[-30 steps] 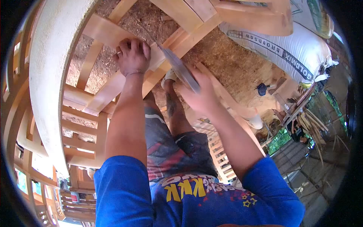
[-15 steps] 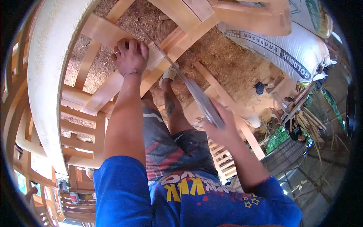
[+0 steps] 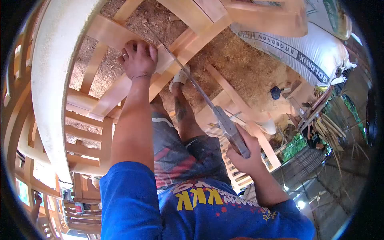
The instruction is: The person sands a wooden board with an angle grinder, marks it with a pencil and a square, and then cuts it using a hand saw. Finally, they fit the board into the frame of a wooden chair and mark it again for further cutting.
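My right hand is closed around the handle of a handsaw. Its long thin blade runs up and left, crossing the edge of a flat wooden board. My left hand rests on that board just left of the blade, with bent fingers gripping it; the fingertips are partly hidden. The board lies across a slatted wooden frame.
A large pale curved piece rises at my left. Several wooden slats lie beneath it. White printed sacks sit at upper right. Sawdust covers the ground, where a loose plank lies. My foot is under the frame.
My right hand has drawn the handsaw back, down and to the right. My left hand keeps its place on the board.
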The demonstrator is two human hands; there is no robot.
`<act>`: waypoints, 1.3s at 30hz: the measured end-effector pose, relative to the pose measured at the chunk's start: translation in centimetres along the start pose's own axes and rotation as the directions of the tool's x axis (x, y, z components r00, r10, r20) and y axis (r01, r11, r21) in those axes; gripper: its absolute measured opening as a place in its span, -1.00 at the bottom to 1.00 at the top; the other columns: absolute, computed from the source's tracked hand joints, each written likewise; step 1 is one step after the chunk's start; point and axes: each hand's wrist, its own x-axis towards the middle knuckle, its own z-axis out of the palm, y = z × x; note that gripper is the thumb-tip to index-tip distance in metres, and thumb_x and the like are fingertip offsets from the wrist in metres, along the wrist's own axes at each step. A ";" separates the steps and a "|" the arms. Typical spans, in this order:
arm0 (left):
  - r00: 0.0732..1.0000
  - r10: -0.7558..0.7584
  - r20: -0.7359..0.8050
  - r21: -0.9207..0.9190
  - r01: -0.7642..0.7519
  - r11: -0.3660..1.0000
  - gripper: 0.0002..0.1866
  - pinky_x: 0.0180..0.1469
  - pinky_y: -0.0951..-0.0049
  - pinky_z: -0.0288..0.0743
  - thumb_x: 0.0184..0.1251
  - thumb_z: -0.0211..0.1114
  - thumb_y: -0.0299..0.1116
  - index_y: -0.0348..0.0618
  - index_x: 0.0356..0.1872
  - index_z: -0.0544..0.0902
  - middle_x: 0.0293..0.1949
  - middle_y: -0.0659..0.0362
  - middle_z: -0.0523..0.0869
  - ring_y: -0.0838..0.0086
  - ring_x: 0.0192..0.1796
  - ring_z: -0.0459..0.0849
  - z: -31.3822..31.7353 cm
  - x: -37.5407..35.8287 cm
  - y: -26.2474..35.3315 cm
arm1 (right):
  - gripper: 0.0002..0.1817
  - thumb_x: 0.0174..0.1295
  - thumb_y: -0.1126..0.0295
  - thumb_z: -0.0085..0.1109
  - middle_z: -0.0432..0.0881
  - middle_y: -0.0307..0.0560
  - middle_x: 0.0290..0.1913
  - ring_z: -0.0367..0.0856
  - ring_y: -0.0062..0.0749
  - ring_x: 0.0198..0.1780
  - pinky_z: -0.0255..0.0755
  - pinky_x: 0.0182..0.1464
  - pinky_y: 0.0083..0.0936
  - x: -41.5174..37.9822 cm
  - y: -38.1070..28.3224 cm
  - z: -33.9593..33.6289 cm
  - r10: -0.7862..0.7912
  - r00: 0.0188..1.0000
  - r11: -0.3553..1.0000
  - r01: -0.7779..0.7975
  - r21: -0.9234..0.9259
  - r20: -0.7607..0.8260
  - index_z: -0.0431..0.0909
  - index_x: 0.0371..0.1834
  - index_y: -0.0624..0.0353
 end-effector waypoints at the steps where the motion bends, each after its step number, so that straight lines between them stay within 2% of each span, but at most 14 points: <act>1: 1.000 0.009 -0.005 -0.023 -0.009 1.000 -0.62 0.30 -0.17 0.36 0.43 0.22 0.14 0.14 -0.03 0.73 0.21 0.04 0.59 0.06 0.31 0.57 0.2 0.1 -0.1 | -0.22 0.11 0.43 0.31 0.76 0.10 -0.19 0.80 -0.29 -0.16 0.62 -0.04 -0.40 1.4 0.5 0.6 -0.114 0.993 0.993 0.112 -0.036 -0.042 0.43 0.51 0.31; 3: 1.000 0.010 -0.012 -0.001 -0.010 1.000 -0.62 0.31 -0.17 0.35 0.43 0.22 0.14 0.14 -0.02 0.73 0.21 0.04 0.59 0.06 0.32 0.56 0.6 0.1 -0.2 | -0.27 0.13 0.41 0.32 0.79 0.19 -0.16 0.83 -0.04 -0.11 0.65 -0.02 -0.27 8.5 2.2 3.4 -0.299 0.948 0.952 0.289 -0.098 -0.112 0.46 0.47 0.28; 6: 0.999 0.008 -0.036 0.045 -0.007 0.999 -0.62 0.30 -0.19 0.36 0.44 0.22 0.14 0.15 -0.01 0.72 0.22 0.04 0.59 0.05 0.31 0.56 0.8 0.1 0.0 | -0.47 0.18 0.36 0.31 0.76 0.38 -0.08 0.76 0.30 0.00 0.64 0.03 -0.06 19.7 -3.9 7.1 -0.235 0.968 0.972 0.232 -0.046 -0.091 0.60 0.26 0.26; 9: 0.999 0.005 -0.046 0.059 -0.002 0.998 -0.62 0.29 -0.20 0.37 0.44 0.21 0.13 0.15 0.01 0.72 0.23 0.04 0.59 0.05 0.31 0.57 0.8 -0.5 -0.1 | -0.53 0.17 0.41 0.33 0.78 0.20 -0.18 0.81 -0.24 -0.07 0.61 0.04 -0.30 20.5 -6.5 7.2 -0.137 0.990 0.990 0.138 0.003 -0.045 0.63 0.17 0.33; 12: 0.999 0.006 -0.049 0.041 -0.004 0.999 -0.62 0.28 -0.21 0.38 0.45 0.21 0.13 0.15 0.02 0.72 0.24 0.03 0.59 0.04 0.31 0.59 0.4 0.7 0.1 | -0.37 0.16 0.42 0.31 0.80 0.18 -0.16 0.82 0.09 -0.19 0.66 -0.02 -0.23 13.5 -0.9 5.6 -0.353 0.922 0.935 0.343 -0.086 -0.161 0.53 0.39 0.24; 16: 1.000 -0.006 0.015 0.041 0.006 0.999 -0.61 0.29 -0.21 0.38 0.45 0.21 0.14 0.15 0.02 0.72 0.25 0.02 0.58 0.02 0.32 0.59 0.2 0.2 -0.1 | -0.21 0.11 0.48 0.28 0.78 0.10 -0.21 0.81 -0.34 -0.23 0.62 -0.04 -0.43 0.7 2.0 1.5 -0.115 0.991 0.993 0.114 -0.010 -0.068 0.40 0.53 0.29; 19: 1.000 -0.017 -0.015 0.036 0.017 0.999 -0.61 0.29 -0.19 0.38 0.46 0.21 0.15 0.15 0.01 0.72 0.25 0.03 0.58 0.02 0.32 0.58 0.5 0.2 0.1 | -0.20 0.10 0.47 0.28 0.79 0.10 -0.19 0.82 -0.35 -0.21 0.61 -0.02 -0.45 1.0 1.3 1.0 -0.028 1.000 1.000 0.028 -0.008 -0.014 0.39 0.52 0.34; 24: 1.000 0.000 0.013 0.064 -0.001 0.998 -0.61 0.29 -0.17 0.39 0.46 0.21 0.14 0.15 0.02 0.72 0.25 0.02 0.58 0.00 0.33 0.57 0.6 -0.1 0.3 | -0.40 0.19 0.36 0.32 0.78 0.27 -0.14 0.74 0.36 -0.02 0.62 0.11 -0.14 19.8 -0.9 8.1 -0.407 0.893 0.913 0.399 -0.080 -0.192 0.55 0.36 0.20; 27: 1.000 0.001 0.019 0.037 -0.001 0.999 -0.61 0.28 -0.17 0.40 0.46 0.21 0.14 0.15 0.02 0.72 0.26 0.01 0.58 -0.01 0.32 0.57 0.1 0.0 -0.1 | -0.50 0.18 0.44 0.25 0.75 0.18 -0.18 0.75 -0.24 -0.15 0.59 -0.01 -0.31 22.0 -5.3 7.8 -0.192 0.979 0.978 0.185 -0.094 -0.068 0.62 0.24 0.26; 30: 0.998 0.007 -0.061 0.062 -0.004 0.998 -0.62 0.28 -0.17 0.40 0.45 0.22 0.14 0.14 0.00 0.72 0.26 0.00 0.58 -0.02 0.30 0.58 0.4 0.8 0.1 | -0.40 0.17 0.47 0.27 0.74 0.04 -0.27 0.73 -0.38 -0.17 0.60 -0.04 -0.39 14.6 -0.6 6.5 -0.413 0.890 0.910 0.411 -0.055 -0.195 0.56 0.36 0.29; 32: 0.999 0.016 -0.039 0.070 -0.013 0.997 -0.62 0.27 -0.19 0.41 0.46 0.22 0.14 0.14 0.01 0.71 0.26 -0.01 0.58 -0.04 0.30 0.57 0.4 -0.7 0.0 | -0.31 0.17 0.43 0.28 0.79 0.19 -0.08 0.85 -0.04 -0.05 0.64 0.10 -0.28 7.8 1.2 3.5 -0.233 0.967 0.972 0.233 -0.009 -0.100 0.47 0.46 0.25; 34: 1.000 0.014 -0.008 0.040 -0.013 0.999 -0.60 0.26 -0.23 0.45 0.46 0.22 0.15 0.13 0.06 0.68 0.25 -0.03 0.57 -0.09 0.30 0.57 0.0 0.1 0.0 | -0.27 0.16 0.45 0.30 0.78 0.21 -0.03 0.85 -0.15 -0.04 0.63 0.11 -0.34 2.5 2.4 1.4 -0.135 0.989 0.990 0.132 -0.055 -0.058 0.43 0.48 0.30; 37: 0.999 0.023 -0.023 0.030 -0.022 0.999 -0.61 0.26 -0.22 0.45 0.46 0.22 0.14 0.13 0.03 0.69 0.24 -0.02 0.57 -0.07 0.30 0.56 0.3 0.1 -0.1 | -0.26 0.14 0.47 0.31 0.78 0.25 -0.02 0.84 -0.20 0.00 0.61 0.13 -0.37 3.0 1.4 1.0 -0.113 0.993 0.993 0.112 -0.043 -0.021 0.42 0.48 0.35; 39: 1.000 0.004 -0.008 0.016 -0.004 1.000 -0.63 0.27 -0.20 0.42 0.45 0.23 0.14 0.16 0.00 0.71 0.24 0.00 0.58 -0.04 0.32 0.56 0.3 0.1 0.0 | -0.31 0.17 0.40 0.34 0.77 0.24 -0.06 0.83 0.01 -0.01 0.63 0.11 -0.28 9.1 2.1 3.4 -0.242 0.967 0.970 0.238 -0.051 -0.082 0.48 0.44 0.27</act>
